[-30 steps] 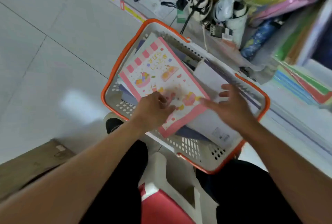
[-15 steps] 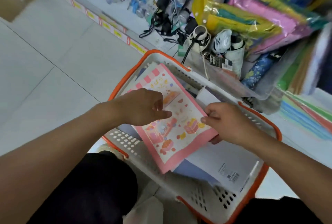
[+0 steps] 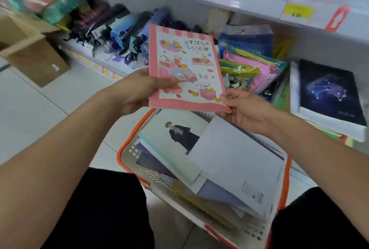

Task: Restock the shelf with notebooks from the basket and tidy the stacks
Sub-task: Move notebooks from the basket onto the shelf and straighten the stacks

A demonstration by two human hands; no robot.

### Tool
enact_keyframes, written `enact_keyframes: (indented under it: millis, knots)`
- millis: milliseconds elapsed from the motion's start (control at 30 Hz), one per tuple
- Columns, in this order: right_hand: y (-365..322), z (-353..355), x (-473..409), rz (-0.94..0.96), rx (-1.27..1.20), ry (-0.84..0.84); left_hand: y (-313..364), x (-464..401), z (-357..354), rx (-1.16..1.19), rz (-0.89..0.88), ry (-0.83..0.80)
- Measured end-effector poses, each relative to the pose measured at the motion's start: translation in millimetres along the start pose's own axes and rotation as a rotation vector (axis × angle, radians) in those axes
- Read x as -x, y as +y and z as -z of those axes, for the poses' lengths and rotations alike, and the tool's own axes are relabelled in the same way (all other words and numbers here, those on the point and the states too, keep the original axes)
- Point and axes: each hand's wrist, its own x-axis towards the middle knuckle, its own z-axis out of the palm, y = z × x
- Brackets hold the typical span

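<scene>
A pink notebook [image 3: 184, 65] with cartoon food and a rabbit on its cover is held up above the basket, in front of the lower shelf. My left hand [image 3: 137, 91] grips its lower left edge, thumb on the cover. My right hand [image 3: 243, 109] pinches its lower right corner. Below, the white basket with an orange rim [image 3: 127, 145] holds several notebooks: one with a dark-clothed figure on a pale cover [image 3: 175, 139] and a plain grey-white one [image 3: 235, 167]. At the right, a dark constellation notebook [image 3: 329, 93] tops a stack on the shelf.
The lower shelf holds folded umbrellas [image 3: 119, 35] at the left and coloured plastic pouches [image 3: 251, 65] in the middle. A yellow price tag [image 3: 297, 12] sits on the upper shelf edge. A cardboard box [image 3: 30, 49] stands on the tiled floor at the left.
Both hands have lifted the pink notebook out of the basket and up toward the shelf. The view has tilted up from the basket to the shelf.
</scene>
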Motion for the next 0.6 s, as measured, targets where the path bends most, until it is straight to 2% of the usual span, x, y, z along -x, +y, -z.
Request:
enact_keyframes:
  millis: [33, 67, 100, 167, 233, 267, 433, 600]
  knots:
    - [0, -1, 0, 0.005, 0.026, -0.012, 3, 2, -5, 0.167, -0.037, 0.005]
    - [3, 2, -2, 0.017, 0.093, 0.0, 4, 2, -7, 0.219, -0.087, 0.047]
    - [6, 6, -6, 0.033, 0.207, 0.034, 6, 2, -9, 0.173, -0.143, 0.11]
    - [19, 26, -18, 0.095, 0.642, 0.169, 6, 3, -7, -0.064, -0.239, 0.217]
    - [37, 42, -23, 0.087, 1.172, 0.144, 2, 4, -4, -0.344, -0.268, 0.26]
    - [52, 53, -29, 0.043, 1.306, 0.112, 0, 3, -3, -0.446, -0.259, 0.262]
    - [76, 57, -37, -0.029, 1.218, 0.113, -2, 0, 3, -0.622, -0.16, 0.277]
    - [69, 46, -32, 0.121, 1.276, 0.217, 1, 1, 7, -0.656, -0.208, 0.311]
